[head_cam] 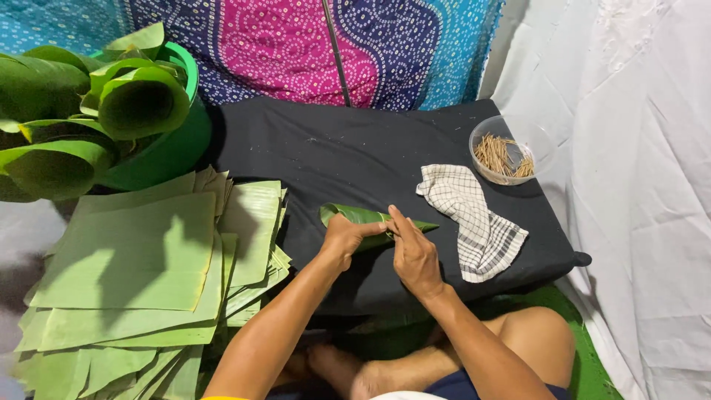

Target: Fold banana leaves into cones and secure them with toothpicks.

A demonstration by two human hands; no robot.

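Note:
A green banana leaf rolled into a cone (355, 217) lies on the black cloth-covered board (355, 148) in front of me. My left hand (343, 238) grips the cone's wide end from below. My right hand (413, 254) presses its fingers on the cone's narrow end, thumb and forefinger pinched at the leaf's seam. Whether a stick is between those fingers is too small to tell.
A stack of cut flat banana leaves (141, 281) lies at left. A green tub (174, 144) with rolled leaves (137, 100) stands at back left. A checked cloth (474, 218) and a clear bowl of small wooden sticks (507, 152) sit at right. My crossed legs (415, 363) are below.

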